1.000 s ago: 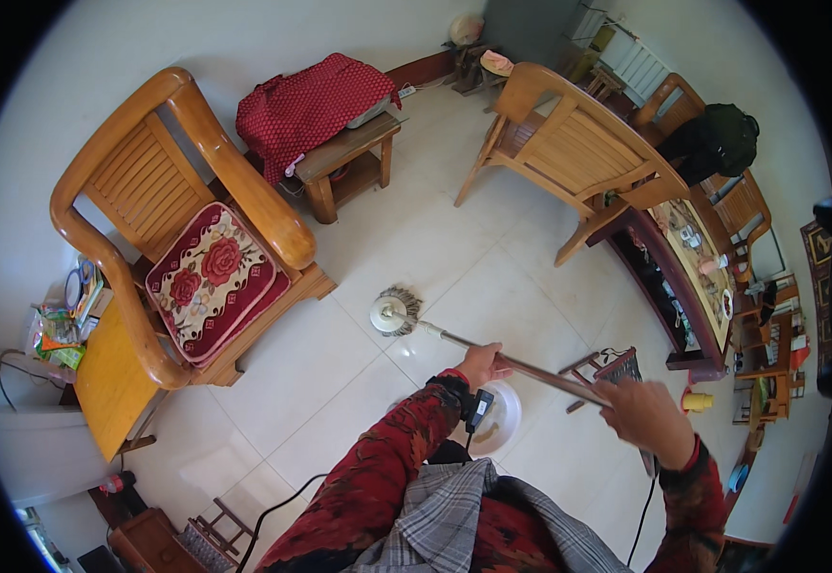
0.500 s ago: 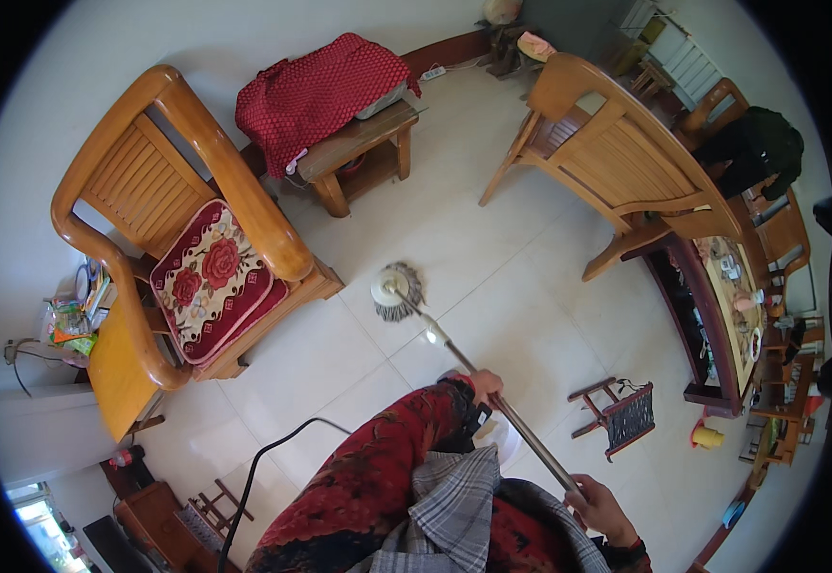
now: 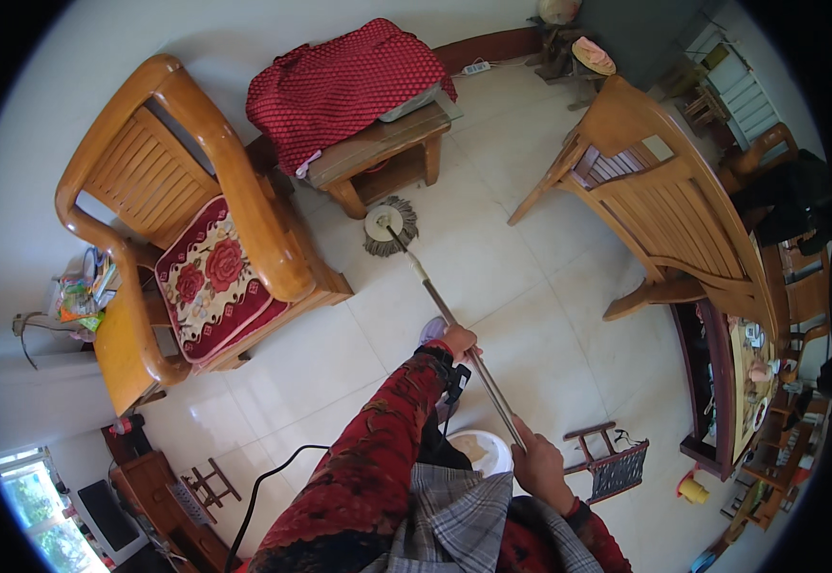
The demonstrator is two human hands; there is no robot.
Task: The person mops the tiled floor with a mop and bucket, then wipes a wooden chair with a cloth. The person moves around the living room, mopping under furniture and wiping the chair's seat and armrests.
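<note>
Both of my hands are wrapped round the metal handle of a mop (image 3: pixel 447 315). My left hand (image 3: pixel 458 343) grips it about midway, above a shoe (image 3: pixel 432 330) of mine. Nearer to me, my right hand (image 3: pixel 541 468) is closed round the lower end of the handle. The round mop head (image 3: pixel 390 227), with a white disc and grey strands, lies on the tiled floor just in front of a low wooden table (image 3: pixel 378 162). A white bucket (image 3: pixel 481 449) stands by my legs, partly hidden by my clothing, with cloudy liquid in it.
A wooden armchair (image 3: pixel 273 220) with a flowered cushion (image 3: pixel 211 277) stands at the left. A red cloth (image 3: pixel 344 91) drapes over the low table. To the right are a wooden bench (image 3: pixel 674 210), a dark-framed table (image 3: pixel 712 411) and a small folding stool (image 3: pixel 617 468). A black cable (image 3: pixel 263 477) runs near my left arm.
The mop head has moved forward across the floor, up to the low table. My arms reach further ahead with the handle. The bucket and a shoe now show more.
</note>
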